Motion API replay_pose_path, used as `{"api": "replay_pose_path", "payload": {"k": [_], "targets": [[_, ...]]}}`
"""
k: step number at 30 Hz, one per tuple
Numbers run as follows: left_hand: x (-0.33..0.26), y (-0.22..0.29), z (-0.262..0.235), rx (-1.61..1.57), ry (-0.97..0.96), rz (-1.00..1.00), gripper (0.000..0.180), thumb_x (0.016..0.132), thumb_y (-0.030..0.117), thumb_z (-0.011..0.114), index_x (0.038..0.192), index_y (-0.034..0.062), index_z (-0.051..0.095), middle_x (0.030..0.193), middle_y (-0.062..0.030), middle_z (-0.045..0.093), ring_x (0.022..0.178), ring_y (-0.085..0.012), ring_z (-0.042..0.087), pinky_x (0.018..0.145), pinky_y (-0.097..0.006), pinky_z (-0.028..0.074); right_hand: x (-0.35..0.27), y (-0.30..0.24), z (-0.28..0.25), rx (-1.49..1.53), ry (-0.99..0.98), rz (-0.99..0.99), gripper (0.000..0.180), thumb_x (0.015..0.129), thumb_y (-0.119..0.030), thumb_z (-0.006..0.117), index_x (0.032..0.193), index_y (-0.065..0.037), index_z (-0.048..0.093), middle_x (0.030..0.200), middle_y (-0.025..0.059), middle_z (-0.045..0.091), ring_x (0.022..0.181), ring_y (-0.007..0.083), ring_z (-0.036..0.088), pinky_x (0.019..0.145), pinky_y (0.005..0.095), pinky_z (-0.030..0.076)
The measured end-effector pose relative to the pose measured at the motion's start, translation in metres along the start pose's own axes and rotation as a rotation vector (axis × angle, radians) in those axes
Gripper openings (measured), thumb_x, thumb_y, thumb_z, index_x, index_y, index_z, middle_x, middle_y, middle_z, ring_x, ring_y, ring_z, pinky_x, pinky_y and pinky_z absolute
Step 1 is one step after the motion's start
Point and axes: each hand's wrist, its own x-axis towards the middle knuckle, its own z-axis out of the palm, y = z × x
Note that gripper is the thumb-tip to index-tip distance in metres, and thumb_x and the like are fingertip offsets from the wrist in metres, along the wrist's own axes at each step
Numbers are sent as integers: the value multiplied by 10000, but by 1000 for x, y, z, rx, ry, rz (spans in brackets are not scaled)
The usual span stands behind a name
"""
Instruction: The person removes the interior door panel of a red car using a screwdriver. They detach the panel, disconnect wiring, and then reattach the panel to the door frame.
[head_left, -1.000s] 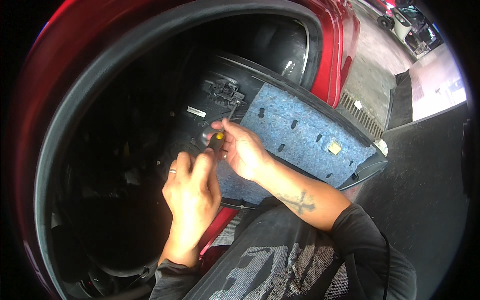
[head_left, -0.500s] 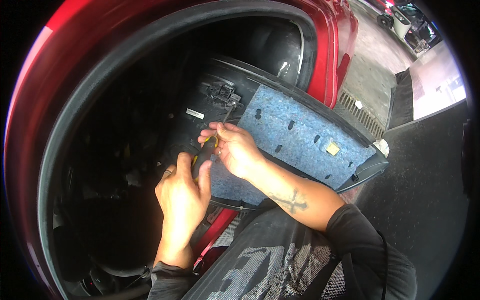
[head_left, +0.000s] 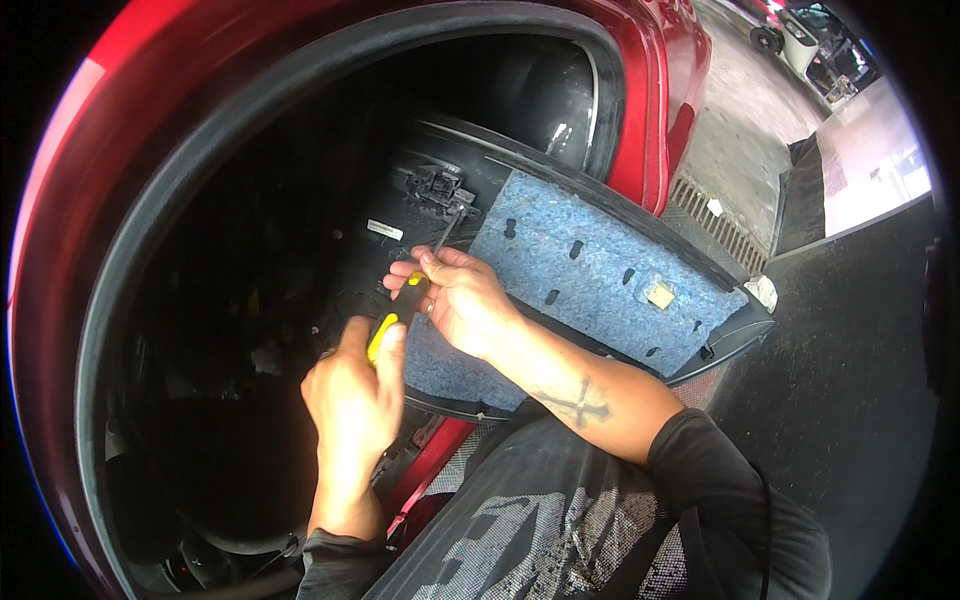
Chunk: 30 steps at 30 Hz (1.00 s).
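Observation:
A screwdriver (head_left: 408, 298) with a black and yellow handle slants up toward a black latch-like part (head_left: 437, 187) on the inner side of a car trim panel (head_left: 400, 258). Its thin metal shaft reaches the lower right edge of that part, where the tip seems to meet a screw. My left hand (head_left: 352, 395) is closed round the rear of the handle. At the front of the handle, my right hand (head_left: 472, 305) pinches the shaft between thumb and fingers. Blue felt padding (head_left: 540, 235) covers much of the panel beside my right hand.
The panel lies across the opening of a red car body (head_left: 645, 120), edged by a dark rubber seal (head_left: 90, 330). A yellowish foam block (head_left: 661, 294) sits on the felt. A floor grate (head_left: 715, 225) and a dark board (head_left: 840, 330) are to the right.
The screwdriver handle has turned, and more of its yellow side now shows. My left hand has shifted slightly on it, while my right hand keeps its pinch near the shaft.

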Motion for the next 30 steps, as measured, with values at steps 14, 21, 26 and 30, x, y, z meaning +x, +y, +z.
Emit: {"api": "replay_pose_path", "payload": {"k": [14, 21, 26, 30], "targets": [[13, 5, -14, -56, 181, 347, 455, 886, 118, 829, 1325, 84, 716, 1001, -149, 704, 915, -322, 722, 703, -461, 586, 4, -3, 2, -186, 57, -24, 225, 1107, -298, 713, 1085, -75, 707, 940, 40, 740, 736, 135, 675, 688, 294, 558], [11, 2, 3, -124, 123, 183, 313, 1030, 193, 750, 1273, 7, 683, 876, -168, 744, 737, -285, 724, 674, -411, 559, 3, -2, 3, -192, 60, -26, 233, 1116, -288, 695, 1063, -62, 700, 947, 46, 743, 763, 133, 701, 693, 298, 576], [18, 2, -9, 356, 165, 562, 448, 847, 94, 781, 1287, 144, 716, 934, -87, 661, 811, -277, 657, 638, -394, 589, 6, -2, 0, -116, 53, -8, 202, 1127, -259, 665, 1120, -60, 698, 1019, 64, 760, 878, 170, 722, 797, 343, 569], [25, -3, -15, 503, 221, 674, 508, 792, 100, 768, 1282, 233, 731, 914, -41, 588, 816, -242, 616, 617, -358, 590, 5, -8, 3, -112, 43, -6, 202, 1144, -228, 620, 1191, -44, 689, 1082, 106, 763, 995, 208, 728, 899, 376, 582]]}}
